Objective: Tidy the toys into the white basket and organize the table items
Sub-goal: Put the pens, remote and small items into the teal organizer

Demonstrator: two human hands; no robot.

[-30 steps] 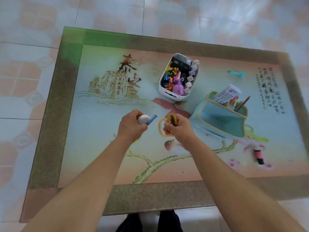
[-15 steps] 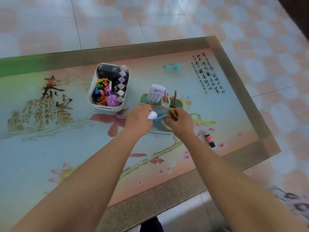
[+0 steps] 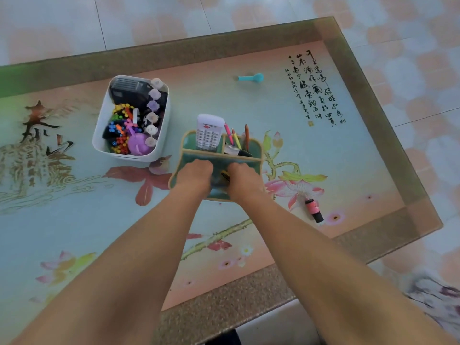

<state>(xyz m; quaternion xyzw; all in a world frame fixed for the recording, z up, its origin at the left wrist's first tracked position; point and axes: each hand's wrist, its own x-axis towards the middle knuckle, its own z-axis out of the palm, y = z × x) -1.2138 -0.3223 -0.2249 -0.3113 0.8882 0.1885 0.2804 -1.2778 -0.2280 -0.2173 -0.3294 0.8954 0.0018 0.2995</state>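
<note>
Both hands, left hand (image 3: 196,174) and right hand (image 3: 242,179), reach into the green organizer (image 3: 251,150); fingers hidden, grip unclear; crowding could tip it over

There is only one view, from a camera worn on the person's head, looking forward and steeply down over the table (image 3: 368,100). It stands at the table's near edge, tilted so the far edge runs slantwise across the top and the near right corner shows. Both forearms reach in from the bottom. It sits close; the tiled floor (image 3: 410,28) shows beyond the far and right edges.
</note>
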